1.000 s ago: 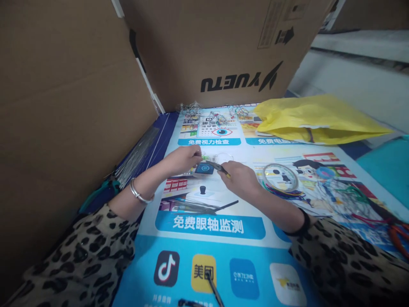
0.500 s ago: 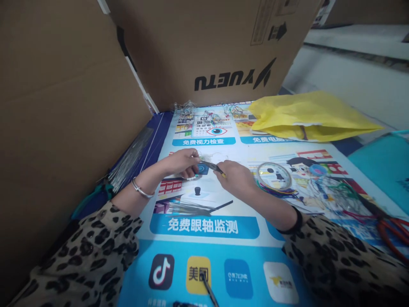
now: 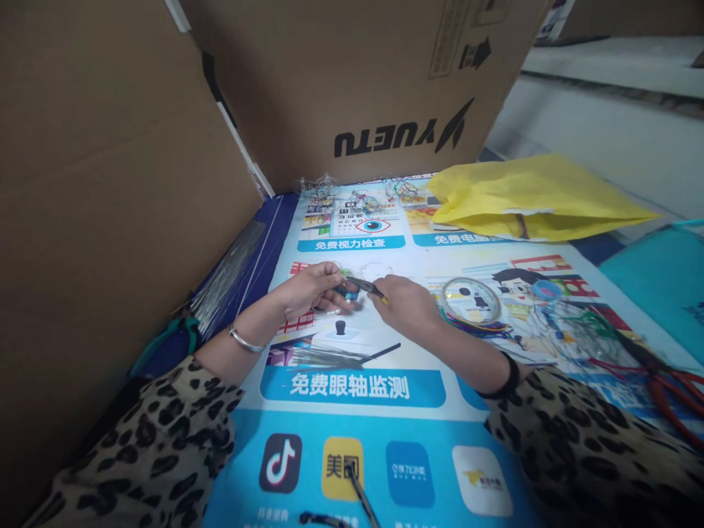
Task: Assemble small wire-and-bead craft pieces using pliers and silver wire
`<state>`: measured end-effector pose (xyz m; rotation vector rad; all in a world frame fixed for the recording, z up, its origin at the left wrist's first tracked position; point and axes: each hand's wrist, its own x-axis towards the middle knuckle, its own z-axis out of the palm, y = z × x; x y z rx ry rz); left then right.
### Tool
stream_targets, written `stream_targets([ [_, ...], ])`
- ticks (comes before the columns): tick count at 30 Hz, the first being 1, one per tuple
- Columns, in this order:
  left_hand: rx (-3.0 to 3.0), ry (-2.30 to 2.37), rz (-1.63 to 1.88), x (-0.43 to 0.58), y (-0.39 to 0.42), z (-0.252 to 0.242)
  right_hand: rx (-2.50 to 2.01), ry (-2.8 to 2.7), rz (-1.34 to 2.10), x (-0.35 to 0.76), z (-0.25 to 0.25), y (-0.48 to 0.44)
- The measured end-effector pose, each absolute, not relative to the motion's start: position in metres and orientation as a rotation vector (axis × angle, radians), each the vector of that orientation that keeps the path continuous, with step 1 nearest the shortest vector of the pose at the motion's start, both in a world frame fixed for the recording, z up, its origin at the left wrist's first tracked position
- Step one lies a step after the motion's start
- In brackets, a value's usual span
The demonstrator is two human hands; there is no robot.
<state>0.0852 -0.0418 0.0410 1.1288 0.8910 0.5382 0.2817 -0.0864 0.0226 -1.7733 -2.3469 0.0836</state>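
Observation:
My left hand [image 3: 312, 290] is pinched at the jaws of a pair of pliers, its lower fingers loosely curled. A small beaded wire piece with teal and white beads [image 3: 348, 296] is at its fingertips; the exact grip on the thin wire is hard to see. My right hand [image 3: 405, 302] is wrapped round the handles of the pliers [image 3: 361, 284], whose dark jaws point left and touch or nearly touch the wire. Just below both hands lies a bundle of short straight wires [image 3: 324, 357] on the printed sheet [image 3: 352, 425].
Cardboard walls [image 3: 308, 88] stand at the left and back. A yellow bag [image 3: 528, 194], wire tangles [image 3: 368, 202], a tape-like ring [image 3: 471, 301] with coloured cords, red-handled scissors [image 3: 674, 389], teal-handled pliers [image 3: 168, 341] and long wires [image 3: 228, 275] lie around.
My left hand has turned slightly and its lower fingers have shifted right and down, with the beads moving along. My right hand and the pliers have stayed nearly in place.

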Motion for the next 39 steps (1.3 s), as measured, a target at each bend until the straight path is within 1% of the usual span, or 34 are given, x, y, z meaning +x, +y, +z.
stream_targets([
  [15,0.823,0.813,0.806,0.085,-0.054,0.024,-1.750,-2.349,0.025,0.282,0.020,-0.086],
  [27,0.810,0.819,1.004,0.096,-0.063,0.023,-1.743,-2.387,0.048,0.277,0.023,-0.091],
  [33,0.863,0.838,1.000,0.096,-0.063,0.022,-1.762,-2.362,0.157,0.275,0.024,-0.090],
  [39,0.886,0.761,0.949,0.093,-0.064,0.023,-1.760,-2.327,0.212,0.276,0.023,-0.087],
])
